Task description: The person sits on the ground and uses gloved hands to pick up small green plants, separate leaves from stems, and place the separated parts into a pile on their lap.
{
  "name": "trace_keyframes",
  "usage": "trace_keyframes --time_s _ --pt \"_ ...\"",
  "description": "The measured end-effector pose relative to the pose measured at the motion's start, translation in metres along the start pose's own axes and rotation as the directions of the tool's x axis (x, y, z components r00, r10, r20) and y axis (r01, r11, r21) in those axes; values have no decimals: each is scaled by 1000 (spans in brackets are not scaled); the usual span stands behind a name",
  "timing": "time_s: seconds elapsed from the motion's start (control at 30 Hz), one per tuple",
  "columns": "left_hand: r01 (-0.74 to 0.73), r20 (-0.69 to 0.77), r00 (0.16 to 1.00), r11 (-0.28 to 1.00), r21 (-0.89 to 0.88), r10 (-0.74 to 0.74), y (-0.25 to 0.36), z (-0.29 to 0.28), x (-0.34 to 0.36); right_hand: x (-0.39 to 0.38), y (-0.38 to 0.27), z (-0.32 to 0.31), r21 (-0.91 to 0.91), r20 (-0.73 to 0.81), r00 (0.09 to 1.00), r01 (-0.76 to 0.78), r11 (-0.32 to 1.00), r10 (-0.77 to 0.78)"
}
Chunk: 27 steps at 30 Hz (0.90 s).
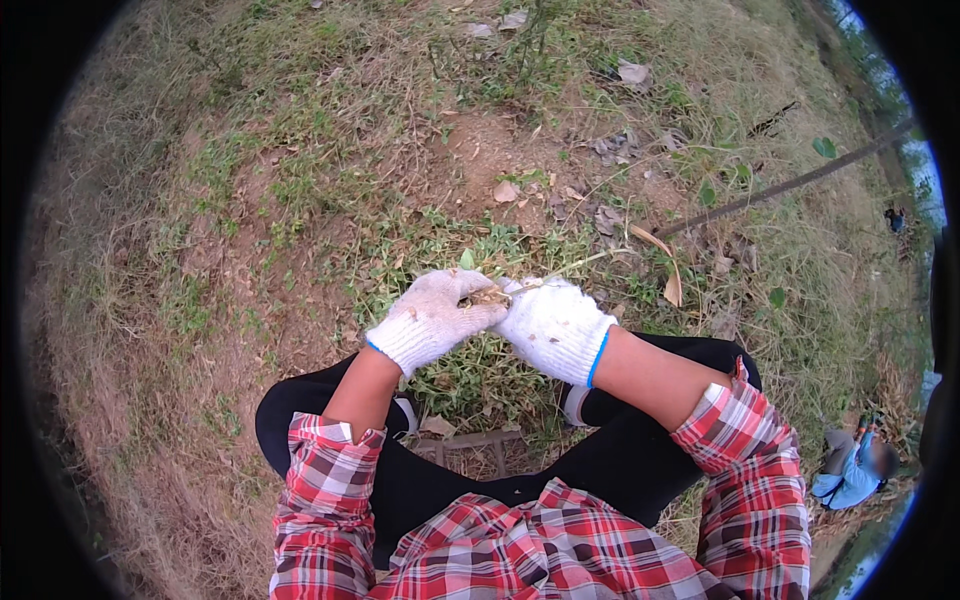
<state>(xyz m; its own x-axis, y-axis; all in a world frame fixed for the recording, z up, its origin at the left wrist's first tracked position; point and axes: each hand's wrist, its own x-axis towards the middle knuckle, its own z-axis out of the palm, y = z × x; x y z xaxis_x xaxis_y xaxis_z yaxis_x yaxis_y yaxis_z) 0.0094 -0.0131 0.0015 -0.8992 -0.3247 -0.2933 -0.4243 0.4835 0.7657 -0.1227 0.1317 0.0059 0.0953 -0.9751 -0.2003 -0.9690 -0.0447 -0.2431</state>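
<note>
Both my hands wear white knit gloves with blue edging and meet in front of my bent knees. My left hand point(432, 318) is closed, its thumb and fingers pinching a clump of dry brown plant bits point(486, 297). Against it rests my right hand point(555, 325), its fingers curled at the base of a thin green stem point(578, 264) that runs out to the upper right. The right fingertips are partly hidden behind the left hand. Below and around the gloves lie green weeds point(465, 380), some loose and wilted.
A thin woody branch point(790, 190) slants in from the right. Curled dry leaves point(673, 288) lie near its lower end. Between my feet is a low brown frame-like object point(478, 452). A person in blue point(855, 472) crouches at the lower right; another figure point(893, 218) is farther off.
</note>
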Motion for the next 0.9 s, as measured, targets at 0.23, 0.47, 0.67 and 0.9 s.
trace_keyframes --time_s 0.23,0.47,0.67,0.9 --pt "-6 -10 1000 999 33 6 -1 9 2 0 -7 -8 -95 129 992 1 995 12" --pt "132 -289 954 978 159 -82 -9 -2 6 -6 -7 0 -34 43 999 19 999 -17" --pt "48 22 999 997 -52 -47 -6 7 2 -2 -6 1 -103 28 999 20 994 -17" --pt "22 -7 1000 1000 -13 -22 -5 13 3 -4 -8 3 -131 119 993 44 990 -28"
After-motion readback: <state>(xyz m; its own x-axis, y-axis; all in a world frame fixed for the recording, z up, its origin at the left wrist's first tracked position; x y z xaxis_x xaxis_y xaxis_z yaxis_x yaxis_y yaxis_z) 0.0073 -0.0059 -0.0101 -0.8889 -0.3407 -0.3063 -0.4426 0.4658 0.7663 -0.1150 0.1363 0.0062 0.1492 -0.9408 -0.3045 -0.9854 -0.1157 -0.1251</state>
